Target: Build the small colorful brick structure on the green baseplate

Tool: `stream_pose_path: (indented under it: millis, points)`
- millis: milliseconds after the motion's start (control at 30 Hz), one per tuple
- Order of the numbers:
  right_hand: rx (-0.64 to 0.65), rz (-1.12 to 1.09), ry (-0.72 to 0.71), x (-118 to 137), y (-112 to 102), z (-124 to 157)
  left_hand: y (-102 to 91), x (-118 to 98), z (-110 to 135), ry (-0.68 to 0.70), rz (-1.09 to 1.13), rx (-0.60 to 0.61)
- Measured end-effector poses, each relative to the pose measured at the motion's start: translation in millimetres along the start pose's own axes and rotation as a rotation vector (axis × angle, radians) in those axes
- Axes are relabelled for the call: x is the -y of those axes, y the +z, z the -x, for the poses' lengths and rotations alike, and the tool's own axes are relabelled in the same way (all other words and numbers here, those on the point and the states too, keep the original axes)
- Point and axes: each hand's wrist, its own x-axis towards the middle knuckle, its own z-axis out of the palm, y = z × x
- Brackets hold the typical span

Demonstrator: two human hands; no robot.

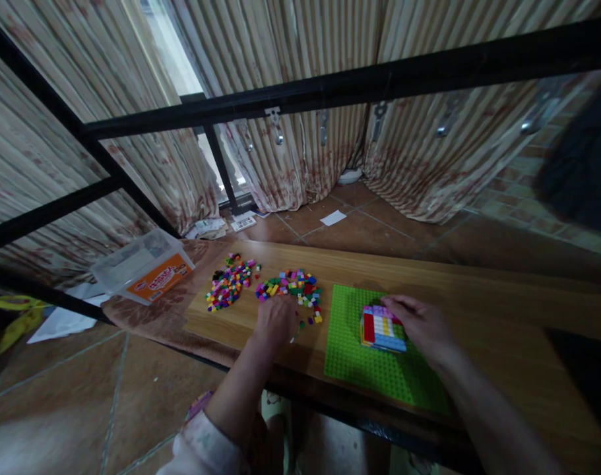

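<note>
My left hand [277, 319] reaches down at the near edge of a pile of small colourful toy bricks [295, 282]. Its fingers are curled together, and whatever is between them is hidden. On a green studded baseplate [342, 336] sits a low block built of toy bricks [383, 328], with red, white, yellow, blue and pink pieces on top. My right hand [421, 324] is closed around the far right corner of this built block, by the pink bricks. The hand covers part of that side.
Another brick pile [229, 285] lies left on the wooden board [379, 260]. Several loose bricks lie near my left hand. A clear plastic box [144, 264] with an orange label stands on a brown cloth [126, 316]. A black metal rail [300, 95] crosses before the curtains.
</note>
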Motion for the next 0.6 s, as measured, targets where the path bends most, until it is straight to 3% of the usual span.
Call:
stream_pose_path:
  millis: [133,200,267,333,433,600]
  points:
    - [-0.145,0.028,-0.033,6,-7,4,0.7,-2,0,0.073,0.110,-0.121]
    - [-0.269,0.065,-0.128,14,-7,11,0.2,-6,-1,0.131,0.266,-0.214]
    - [-0.310,0.079,-0.257,24,-3,24,-0.3,-15,1,0.199,0.451,-0.299]
    - [-0.194,0.047,-0.349,32,7,39,-1.1,-27,5,0.285,0.602,-0.371]
    - [0.013,-0.028,-0.324,40,26,57,-2.8,-46,18,0.446,0.714,-0.448]
    - [0.092,-0.245,-0.175,44,37,62,-3.6,-62,32,0.611,0.764,-0.532]
